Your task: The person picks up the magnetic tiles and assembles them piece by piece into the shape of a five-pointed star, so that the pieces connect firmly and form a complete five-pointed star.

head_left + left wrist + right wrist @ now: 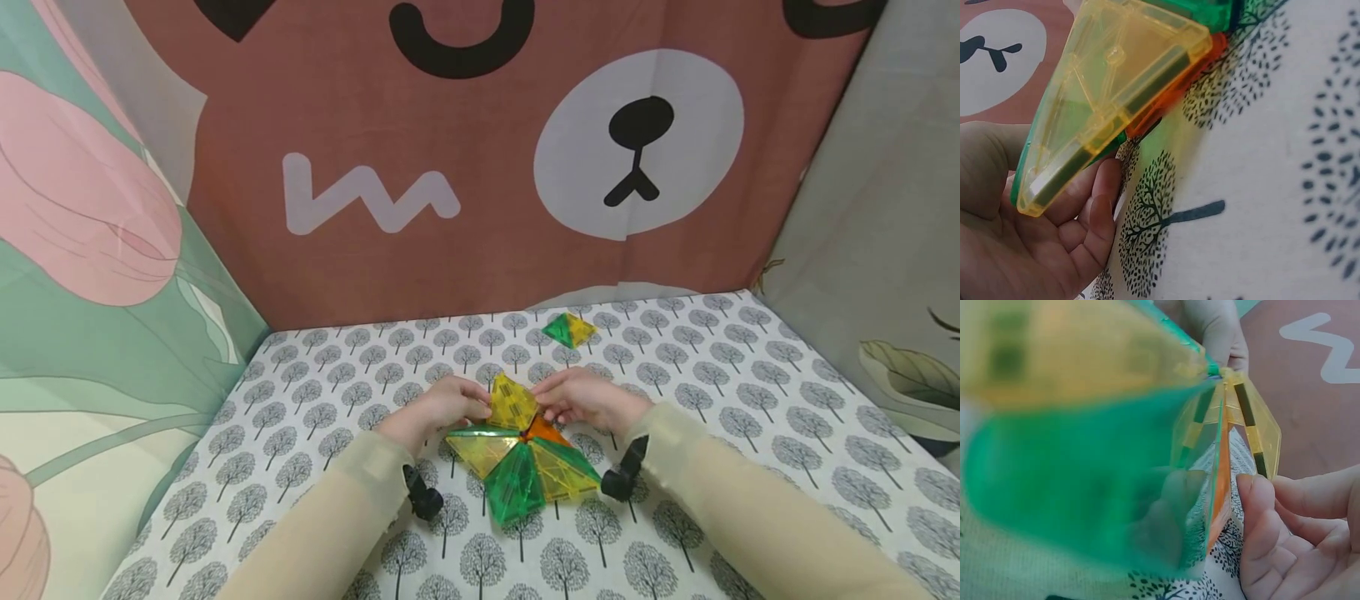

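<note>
A star-like build of translucent magnetic tiles (517,483) in green, yellow and orange lies on the cloth between both hands. Its far point is a yellow magnetic tile piece (512,404). At that piece's left edge are the fingertips of my left hand (442,408), pinching it. From the right, my right hand (588,398) pinches the same yellow piece; the right wrist view shows thumb and finger at its edge (1263,444). An orange tile (547,432) stands just below the right fingers. In the left wrist view, a yellow tile (1110,81) covers part of the left fingers.
Farther back on the tree-print cloth (390,375) sits a small green and yellow tile pyramid (570,330). A brown bear-print curtain (480,267) rises behind the table, with patterned curtains at both sides.
</note>
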The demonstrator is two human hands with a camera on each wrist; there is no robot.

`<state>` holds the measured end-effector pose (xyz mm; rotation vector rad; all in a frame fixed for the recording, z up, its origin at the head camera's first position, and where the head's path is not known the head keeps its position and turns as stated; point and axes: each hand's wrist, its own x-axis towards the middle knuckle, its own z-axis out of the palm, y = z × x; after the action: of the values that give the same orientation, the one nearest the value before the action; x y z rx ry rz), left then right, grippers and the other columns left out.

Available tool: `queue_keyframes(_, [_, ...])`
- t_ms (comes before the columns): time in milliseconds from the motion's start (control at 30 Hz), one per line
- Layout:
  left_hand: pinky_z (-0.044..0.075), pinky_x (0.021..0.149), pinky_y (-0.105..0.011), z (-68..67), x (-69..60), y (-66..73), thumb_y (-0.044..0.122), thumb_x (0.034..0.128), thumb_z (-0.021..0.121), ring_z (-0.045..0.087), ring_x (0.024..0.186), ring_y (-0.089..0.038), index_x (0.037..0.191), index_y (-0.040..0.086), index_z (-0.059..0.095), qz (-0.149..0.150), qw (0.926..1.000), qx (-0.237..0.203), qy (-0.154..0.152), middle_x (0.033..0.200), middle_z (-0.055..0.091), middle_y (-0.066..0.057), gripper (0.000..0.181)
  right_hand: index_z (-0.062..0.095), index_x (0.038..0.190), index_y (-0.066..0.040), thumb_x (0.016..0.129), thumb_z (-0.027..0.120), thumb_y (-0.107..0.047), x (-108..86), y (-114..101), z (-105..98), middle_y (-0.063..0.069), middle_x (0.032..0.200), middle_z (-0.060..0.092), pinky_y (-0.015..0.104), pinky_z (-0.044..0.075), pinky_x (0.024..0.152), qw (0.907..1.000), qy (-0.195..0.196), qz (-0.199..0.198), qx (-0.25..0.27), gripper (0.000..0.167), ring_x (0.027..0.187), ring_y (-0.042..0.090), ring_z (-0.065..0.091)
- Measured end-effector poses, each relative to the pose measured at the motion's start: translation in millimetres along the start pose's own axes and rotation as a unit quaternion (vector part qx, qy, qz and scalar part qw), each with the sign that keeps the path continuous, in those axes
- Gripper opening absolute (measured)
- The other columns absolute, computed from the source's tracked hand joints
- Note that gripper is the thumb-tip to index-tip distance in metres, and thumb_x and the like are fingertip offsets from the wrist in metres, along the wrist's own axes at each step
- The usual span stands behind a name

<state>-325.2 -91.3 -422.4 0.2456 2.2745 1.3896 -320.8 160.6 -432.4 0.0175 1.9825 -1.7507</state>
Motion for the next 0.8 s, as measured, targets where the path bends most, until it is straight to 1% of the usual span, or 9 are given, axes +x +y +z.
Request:
queue_keyframes(200, [0.054, 0.088, -0.039, 0.3, -0.2, 0.1, 0.010, 0.0897, 0.072, 0.066, 0.086, -0.019, 0.103, 0.007, 0.073, 0.001, 1.0000, 0.003, -0.002, 0.094, 0.069, -0.005, 0.014, 0.068, 0.118, 0.003, 0.096, 0.061, -0.006, 0.2, -0.3, 2.4, 0.011, 0.087, 0.069, 0.022, 0.048, 0.054, 0.9999, 0.005, 0.000, -0.016, 0.024, 0.062, 0.014, 0.060])
queue_keyframes(433, [0.053, 0.092, -0.041, 0.3, 0.0, -0.2, 0.010, 0.0885, 0.073, 0.066, 0.087, -0.018, 0.107, 0.006, 0.072, 0.001, 1.0000, 0.003, 0.000, 0.096, 0.069, -0.004, 0.019, 0.070, 0.115, 0.001, 0.095, 0.063, -0.006, 1.4, 0.2, 3.2, 0.011, 0.088, 0.068, 0.023, 0.048, 0.054, 0.9995, 0.012, 0.001, -0.028, 0.022, 0.063, 0.015, 0.059])
queue_keyframes(533, [0.054, 0.091, -0.040, 0.4, -0.1, 0.0, 0.011, 0.0884, 0.074, 0.066, 0.087, -0.018, 0.108, 0.005, 0.072, 0.004, 0.9999, 0.009, 0.003, 0.097, 0.069, -0.004, 0.021, 0.070, 0.116, 0.000, 0.095, 0.063, -0.007, 1.8, 0.7, 3.4, 0.011, 0.089, 0.067, 0.024, 0.049, 0.054, 0.9994, 0.013, 0.001, -0.033, 0.022, 0.063, 0.016, 0.060])
queue_keyframes(800, [0.055, 0.088, -0.040, 0.7, -0.3, 0.0, 0.012, 0.0884, 0.074, 0.066, 0.085, -0.017, 0.106, 0.006, 0.073, 0.004, 0.9999, 0.016, 0.005, 0.095, 0.069, -0.003, 0.018, 0.071, 0.116, 0.000, 0.096, 0.063, -0.007, 1.3, 1.6, 3.7, 0.012, 0.093, 0.066, 0.025, 0.050, 0.055, 0.9992, 0.011, -0.004, -0.040, 0.023, 0.065, 0.017, 0.061])
